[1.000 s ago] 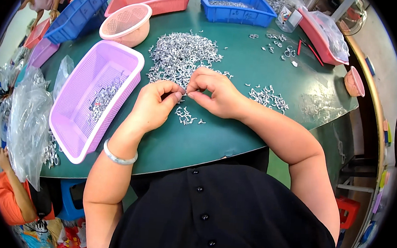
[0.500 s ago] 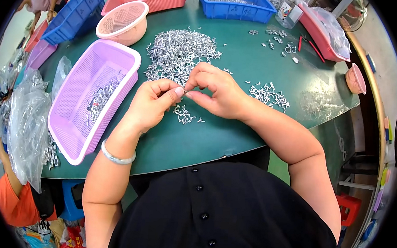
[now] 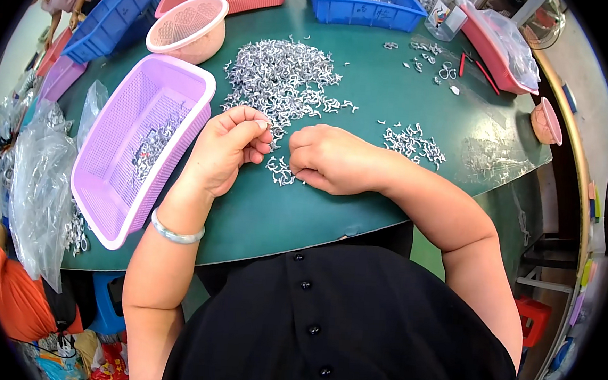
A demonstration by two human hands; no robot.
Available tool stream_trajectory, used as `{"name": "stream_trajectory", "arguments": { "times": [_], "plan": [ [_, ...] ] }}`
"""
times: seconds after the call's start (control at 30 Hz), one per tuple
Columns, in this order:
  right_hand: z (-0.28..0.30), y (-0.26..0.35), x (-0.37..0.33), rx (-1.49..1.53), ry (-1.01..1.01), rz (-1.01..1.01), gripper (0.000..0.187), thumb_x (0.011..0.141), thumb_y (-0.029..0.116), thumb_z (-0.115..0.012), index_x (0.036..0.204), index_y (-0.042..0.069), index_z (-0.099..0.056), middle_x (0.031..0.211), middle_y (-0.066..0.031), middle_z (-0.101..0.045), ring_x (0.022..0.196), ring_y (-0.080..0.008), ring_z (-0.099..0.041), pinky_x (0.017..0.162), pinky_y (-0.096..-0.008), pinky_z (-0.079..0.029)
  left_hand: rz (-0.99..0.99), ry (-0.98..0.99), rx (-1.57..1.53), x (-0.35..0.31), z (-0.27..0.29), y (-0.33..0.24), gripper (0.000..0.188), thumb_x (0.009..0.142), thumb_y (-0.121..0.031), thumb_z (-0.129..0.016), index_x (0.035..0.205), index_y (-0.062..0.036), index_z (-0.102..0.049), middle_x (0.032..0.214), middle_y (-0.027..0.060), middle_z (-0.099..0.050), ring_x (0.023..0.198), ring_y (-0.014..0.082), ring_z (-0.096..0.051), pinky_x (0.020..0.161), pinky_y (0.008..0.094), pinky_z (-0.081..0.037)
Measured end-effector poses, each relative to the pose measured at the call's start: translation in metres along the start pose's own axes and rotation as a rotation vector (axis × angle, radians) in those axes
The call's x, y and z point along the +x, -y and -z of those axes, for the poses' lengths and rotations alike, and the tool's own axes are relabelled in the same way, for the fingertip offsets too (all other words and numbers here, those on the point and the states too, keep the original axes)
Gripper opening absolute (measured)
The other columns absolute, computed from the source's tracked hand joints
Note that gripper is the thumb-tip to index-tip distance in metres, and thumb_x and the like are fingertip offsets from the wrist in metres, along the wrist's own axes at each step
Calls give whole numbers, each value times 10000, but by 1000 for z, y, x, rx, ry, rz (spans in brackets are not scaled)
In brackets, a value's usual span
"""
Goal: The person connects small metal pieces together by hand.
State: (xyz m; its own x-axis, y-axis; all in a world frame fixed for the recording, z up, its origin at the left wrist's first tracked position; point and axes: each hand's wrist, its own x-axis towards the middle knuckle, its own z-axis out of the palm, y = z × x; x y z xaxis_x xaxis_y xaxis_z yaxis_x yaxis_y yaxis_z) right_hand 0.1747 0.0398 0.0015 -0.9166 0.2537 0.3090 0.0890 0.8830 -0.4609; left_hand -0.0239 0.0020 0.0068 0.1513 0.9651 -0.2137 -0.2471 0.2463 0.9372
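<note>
A: Two hands, parted. Had met fingertip to fingertip half a second earlier, lifted a little off the table (image 3: 387,202); dropped and drew apart since.

B: Closed or open?

A: Closed, both. Left hand (image 3: 226,147): pinched narrow, thumb against fingertips, at the near edge of the big heap (image 3: 280,73). Could not tell if holding a piece. Right hand (image 3: 330,158): curled into a loose fist, knuckles up, resting on the table. Could not see inside either.

B: Meant what for the work?

A: Probably done with one piece and gone back for another, judging only by the split and the drop.

B: And the pieces?

A: Small, bent, silvery metal bits. Lay in a little cluster (image 3: 281,171) between the two hands and just nearer the body, close against the right one. Spread thick in the big heap just beyond the left fingers. Scattered again in a smaller patch (image 3: 415,142) off to the right, apart from the fist.

B: Further out?

A: Purple basket (image 3: 103,178) to the left, with a few of the same bits in it. Pink bowl (image 3: 189,26) beyond that, blue crates (image 3: 364,2) at the far edge, clear bags (image 3: 37,174) off the left side.
</note>
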Motion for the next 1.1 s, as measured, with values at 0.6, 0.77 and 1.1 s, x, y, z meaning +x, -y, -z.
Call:
{"name": "stream_trajectory", "arguments": {
  "times": [0.6, 0.77, 1.1],
  "plan": [
    [15, 7, -1, 590, -189, -411, 52, 762, -4, -552, 803, 15, -526, 759, -15, -555, 714, -77, -505, 657, -238, -421, 196, 189, -74, -7, -6, -5, 105, 800, -13, -471, 869, -18, -549, 767, 75, -586, 642, 133, -583, 545, 208, -474],
    [10, 3, 0, 522, -360, -271, 78, 724, 30, -595, 779, 35, -541, 693, -41, -561, 628, -117, -527, 561, -256, -432, 241, 245, -56, -10, -9, -6, 118, 821, -48, -490, 891, 2, -572, 776, 60, -586, 644, 126, -583, 557, 223, -482],
    [11, 9, 2, 174, -346, -162, 109, 713, -36, -595, 771, 29, -529, 796, -65, -584, 733, -194, -583, 638, -269, -463, 198, 196, -43, -9, -8, -2, 127, 850, -128, -514, 839, -24, -585, 698, 44, -586, 587, 112, -578, 506, 209, -470]
  ]
}}
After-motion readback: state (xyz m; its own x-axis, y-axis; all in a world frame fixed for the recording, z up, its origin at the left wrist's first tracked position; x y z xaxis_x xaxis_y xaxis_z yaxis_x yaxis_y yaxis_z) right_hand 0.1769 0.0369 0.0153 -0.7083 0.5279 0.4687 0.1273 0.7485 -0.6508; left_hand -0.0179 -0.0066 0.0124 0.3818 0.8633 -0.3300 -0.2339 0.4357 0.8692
